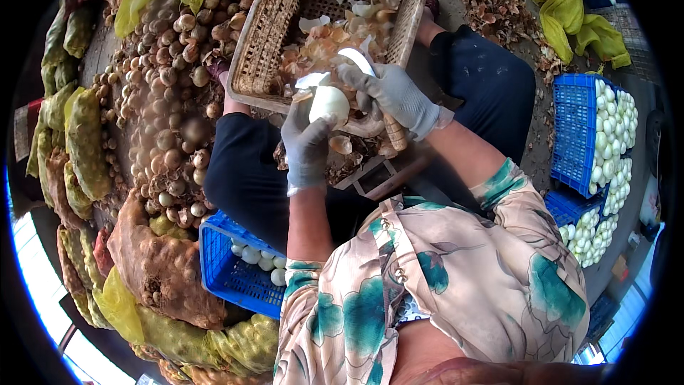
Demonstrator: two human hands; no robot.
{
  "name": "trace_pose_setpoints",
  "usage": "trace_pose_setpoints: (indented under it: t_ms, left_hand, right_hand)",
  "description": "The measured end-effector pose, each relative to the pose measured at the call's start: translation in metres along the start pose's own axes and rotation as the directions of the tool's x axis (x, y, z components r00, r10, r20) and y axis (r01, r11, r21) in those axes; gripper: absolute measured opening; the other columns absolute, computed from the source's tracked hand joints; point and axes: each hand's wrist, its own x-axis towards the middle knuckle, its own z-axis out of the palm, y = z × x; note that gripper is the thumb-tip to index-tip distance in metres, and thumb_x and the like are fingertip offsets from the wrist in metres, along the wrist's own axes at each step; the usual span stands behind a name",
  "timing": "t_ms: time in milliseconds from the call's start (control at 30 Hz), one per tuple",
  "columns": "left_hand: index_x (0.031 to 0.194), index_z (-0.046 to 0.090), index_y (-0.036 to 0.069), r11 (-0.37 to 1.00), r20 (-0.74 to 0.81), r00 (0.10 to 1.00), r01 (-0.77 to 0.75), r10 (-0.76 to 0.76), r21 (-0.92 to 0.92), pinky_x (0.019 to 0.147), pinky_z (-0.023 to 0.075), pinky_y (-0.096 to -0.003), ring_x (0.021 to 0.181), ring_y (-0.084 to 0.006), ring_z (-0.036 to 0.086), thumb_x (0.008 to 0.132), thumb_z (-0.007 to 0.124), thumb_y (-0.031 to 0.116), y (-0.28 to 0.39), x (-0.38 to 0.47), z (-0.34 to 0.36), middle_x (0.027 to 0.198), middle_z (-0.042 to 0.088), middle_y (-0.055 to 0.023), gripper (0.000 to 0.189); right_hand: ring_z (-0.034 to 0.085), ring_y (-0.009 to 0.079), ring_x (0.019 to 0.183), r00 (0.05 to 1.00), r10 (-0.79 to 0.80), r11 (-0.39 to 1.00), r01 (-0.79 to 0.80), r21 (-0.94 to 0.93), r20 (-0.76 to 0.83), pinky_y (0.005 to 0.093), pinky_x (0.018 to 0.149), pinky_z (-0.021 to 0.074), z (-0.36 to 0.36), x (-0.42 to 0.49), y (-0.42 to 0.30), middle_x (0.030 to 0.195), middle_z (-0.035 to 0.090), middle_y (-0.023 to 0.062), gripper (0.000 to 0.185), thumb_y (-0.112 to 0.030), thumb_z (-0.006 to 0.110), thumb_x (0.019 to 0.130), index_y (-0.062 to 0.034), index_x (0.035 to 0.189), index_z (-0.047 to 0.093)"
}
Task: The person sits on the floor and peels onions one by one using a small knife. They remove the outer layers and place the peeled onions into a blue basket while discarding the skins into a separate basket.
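Observation:
A peeled white onion (pixel 330 101) is gripped in my left hand (pixel 307 144), which wears a grey work glove. A loose flap of onion skin (pixel 313 80) stands up at its top. My right hand (pixel 398 93), gloved the same way, is closed around a curved knife with a wooden handle (pixel 395 133). The blade (pixel 357 59) points up and left, just above the onion and apart from it. Below both hands lies a worn plastic crate (pixel 256 48) with onion skins (pixel 336 43) piled inside.
Unpeeled onions (pixel 165 85) cover the floor at left, beside filled mesh sacks (pixel 88 144). A blue crate (pixel 240 283) by my left side holds several peeled onions. Blue crates (pixel 572 123) full of peeled onions stand at right. Skins (pixel 491 5) and a yellow mesh bag (pixel 561 5) lie upper right.

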Motion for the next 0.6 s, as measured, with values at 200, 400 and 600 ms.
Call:
trace_pose_setpoints:
  t_ms: [200,400,600]
  left_hand:
    - [0.141,0.053,-0.006,0.996,-0.01,1.0,0.002,-0.002,0.092,0.097,0.0533,-0.0313,0.108,-0.0191,0.067,0.078,0.084,0.015,-0.002,-0.002,0.007,0.122,0.067,-0.0104,0.073]
    - [0.148,0.046,-0.006,0.927,-0.014,0.999,-0.041,0.05,0.372,0.099,0.0529,-0.0316,0.112,-0.0201,0.065,0.079,0.083,0.008,0.004,-0.005,0.014,0.126,0.065,-0.0125,0.08]
    - [0.152,0.04,-0.007,0.544,0.172,0.913,-0.363,0.369,0.757,0.099,0.0538,-0.0324,0.115,-0.0205,0.064,0.078,0.081,0.004,-0.015,-0.001,0.0,0.132,0.062,-0.0153,0.086]
  right_hand:
    - [0.072,0.0328,0.085,0.829,-0.541,0.627,0.512,-0.587,0.145,0.041,0.085,0.0554,0.004,-0.003,0.016,0.096,0.073,0.0148,0.053,-0.047,0.071,0.095,-0.005,0.127,0.068]
    - [0.074,0.0269,0.085,0.94,-0.342,0.833,0.301,-0.465,-0.004,0.0364,0.081,0.0571,0.008,-0.008,0.017,0.09,0.072,0.0121,0.044,-0.038,0.076,0.092,-0.002,0.116,0.068]
    - [0.064,0.0105,0.066,1.0,0.001,1.0,-0.001,-0.01,0.0,0.0252,0.063,0.054,0.007,-0.002,0.022,0.084,0.069,0.0066,0.035,-0.023,0.08,0.089,0.0009,0.113,0.068]
